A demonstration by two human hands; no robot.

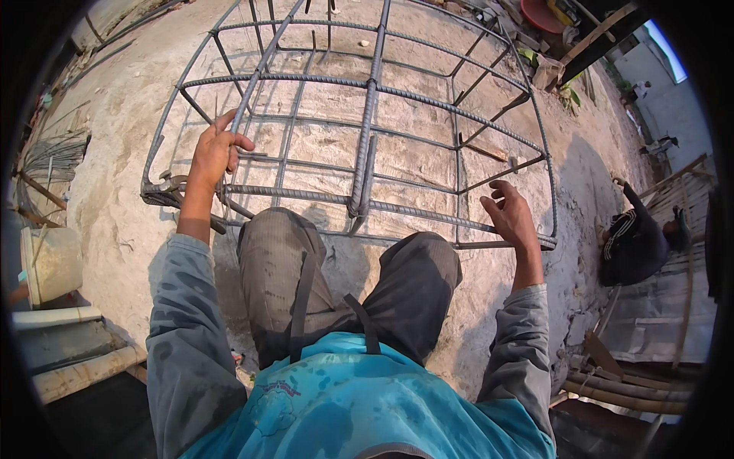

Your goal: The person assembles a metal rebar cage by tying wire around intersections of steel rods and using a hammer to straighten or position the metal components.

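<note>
A rebar cage (413, 93) of ribbed steel bars stands on the ground before my knees, its near cross bar just beyond them. My left hand (214, 153) is at the cage's near left part, fingers bent loosely around a lengthwise steel bar (254, 84). Below that wrist, several bar ends and a metal piece (170, 183) crowd the near left corner; what they are exactly is hard to make out. My right hand (511, 214) is by the near right corner, next to the cross bar, fingers curved and apart with nothing in them.
Pale dirt ground (115, 176) surrounds the cage. A dirty whitish bucket (55, 264) and a bundle of thin rods (57, 161) are at the left. A person in dark clothes (638, 241) is low down at the right, near bamboo poles (627, 390). A red basin (541, 14) lies far off.
</note>
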